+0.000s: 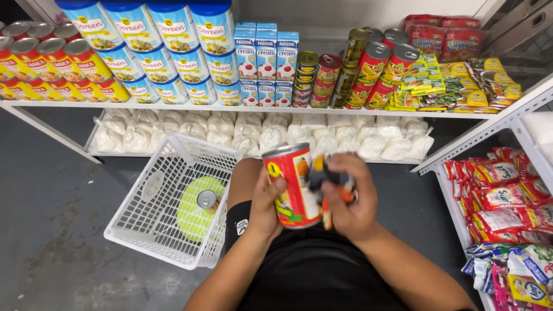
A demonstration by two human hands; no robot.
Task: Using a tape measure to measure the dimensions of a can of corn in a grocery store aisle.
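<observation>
Both hands (311,201) grip a red can (292,187) beside the white basket's (151,227) rim.

Left hand (266,208) and right hand (349,201) both raised, fingers curled.

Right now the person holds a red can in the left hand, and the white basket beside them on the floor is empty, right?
Not quite. The left hand does hold the red can, but the white basket isn't empty: the head view shows a green can lying inside.
</observation>
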